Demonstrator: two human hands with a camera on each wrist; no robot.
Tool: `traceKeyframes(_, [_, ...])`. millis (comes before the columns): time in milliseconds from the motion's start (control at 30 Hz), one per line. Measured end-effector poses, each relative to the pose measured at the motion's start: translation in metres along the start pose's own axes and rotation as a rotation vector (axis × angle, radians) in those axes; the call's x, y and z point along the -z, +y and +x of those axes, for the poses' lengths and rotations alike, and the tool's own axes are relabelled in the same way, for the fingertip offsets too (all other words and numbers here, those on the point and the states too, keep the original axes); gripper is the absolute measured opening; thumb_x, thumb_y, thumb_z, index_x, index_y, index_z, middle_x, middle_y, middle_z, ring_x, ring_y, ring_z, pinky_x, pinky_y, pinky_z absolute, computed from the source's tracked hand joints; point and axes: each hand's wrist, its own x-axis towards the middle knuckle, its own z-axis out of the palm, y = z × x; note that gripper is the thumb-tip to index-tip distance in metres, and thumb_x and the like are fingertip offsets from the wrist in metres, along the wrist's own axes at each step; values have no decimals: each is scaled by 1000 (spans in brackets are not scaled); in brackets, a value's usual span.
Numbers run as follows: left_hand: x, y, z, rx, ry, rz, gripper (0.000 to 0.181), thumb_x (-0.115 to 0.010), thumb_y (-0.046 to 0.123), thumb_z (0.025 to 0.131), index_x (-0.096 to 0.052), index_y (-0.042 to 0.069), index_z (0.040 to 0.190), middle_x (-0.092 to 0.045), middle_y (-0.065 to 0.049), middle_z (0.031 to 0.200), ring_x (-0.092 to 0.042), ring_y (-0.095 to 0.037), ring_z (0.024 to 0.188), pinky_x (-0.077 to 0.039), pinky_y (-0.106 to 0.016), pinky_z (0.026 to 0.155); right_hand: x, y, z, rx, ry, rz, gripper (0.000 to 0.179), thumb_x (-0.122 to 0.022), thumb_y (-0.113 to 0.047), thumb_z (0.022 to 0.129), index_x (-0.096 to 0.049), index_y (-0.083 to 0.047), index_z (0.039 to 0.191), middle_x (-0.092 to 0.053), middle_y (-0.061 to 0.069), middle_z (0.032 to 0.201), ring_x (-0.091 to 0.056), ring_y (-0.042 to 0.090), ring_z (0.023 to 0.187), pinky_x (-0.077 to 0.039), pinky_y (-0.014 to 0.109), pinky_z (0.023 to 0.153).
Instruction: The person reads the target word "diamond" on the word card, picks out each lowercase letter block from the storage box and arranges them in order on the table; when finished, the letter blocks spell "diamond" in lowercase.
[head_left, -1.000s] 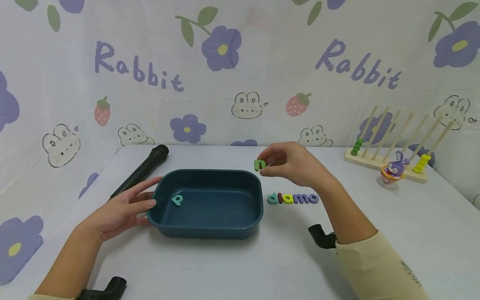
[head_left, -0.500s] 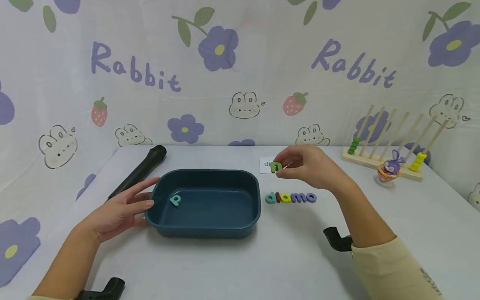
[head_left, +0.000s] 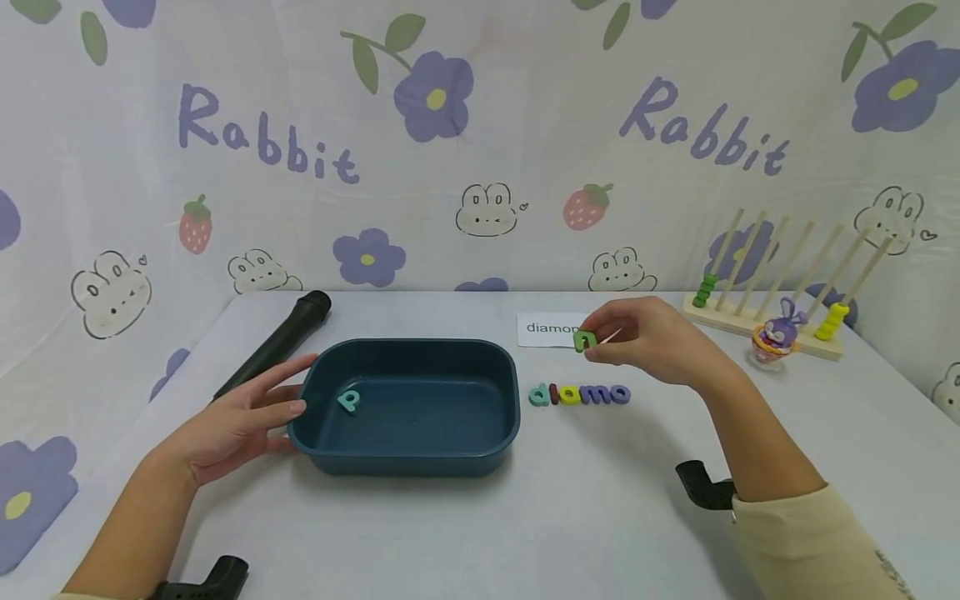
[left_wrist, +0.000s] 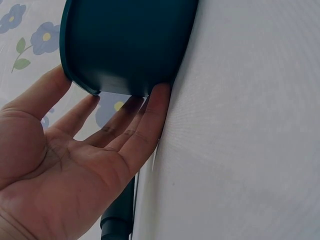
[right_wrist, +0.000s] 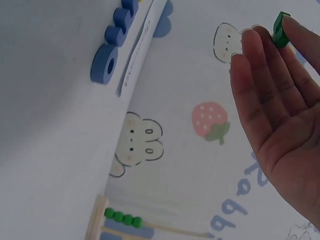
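Observation:
My right hand (head_left: 652, 337) pinches a green letter n (head_left: 585, 334) between thumb and fingertips, held up in front of the white word card (head_left: 540, 339) and hiding the end of its print, which reads "diamon". Nearer to me lies a row of coloured letters: teal d, dark red stroke, yellow a, purple m (head_left: 596, 395) and purple o. My left hand (head_left: 228, 433) touches the left end of a dark blue-green bin (head_left: 405, 467) with fairly straight fingers, its tips at the rim and outer wall in the left wrist view. A teal letter (head_left: 349, 403) lies inside the bin.
A black microphone (head_left: 277, 340) lies behind my left hand. At the back right stands a wooden peg rack (head_left: 757, 323) with green and yellow beads, and before it a purple rabbit figure (head_left: 780, 333). A printed cloth (head_left: 525, 125) hangs behind the table.
My right hand has carried the green n rightwards from near the bin's back right corner, across the word card, uncovering most of the print. My left hand stays at the bin.

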Motion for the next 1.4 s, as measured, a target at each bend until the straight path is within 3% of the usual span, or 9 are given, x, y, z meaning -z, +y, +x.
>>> traceKeyframes(233, [-2, 0, 2, -5, 1, 3, 70, -59, 21, 106, -22, 29, 166, -21, -20, 170, -50, -21, 135, -51, -56, 107, 10, 18, -6, -31, -12, 1, 32, -79, -27, 92, -73, -14, 121, -73, 5, 109, -70, 21, 97, -56, 37, 85])
traceKeyframes(600, [0, 0, 2, -8, -5, 2, 70, -58, 21, 106, -22, 29, 166, -19, -20, 170, -51, -21, 135, -53, -53, 105, 24, 43, -12, -106, -64, 5, 37, -77, -28, 93, -71, -13, 126, -70, 7, 109, -70, 26, 94, -57, 39, 86])
traceKeyframes(1400, [2, -3, 2, -25, -13, 10, 69, -56, 19, 107, -22, 29, 166, -14, -21, 171, -48, -13, 134, -55, -49, 103, 24, 98, -13, -237, -202, 129, 39, -73, -18, 94, -66, -5, 131, -68, 9, 109, -66, 23, 93, -60, 34, 86])
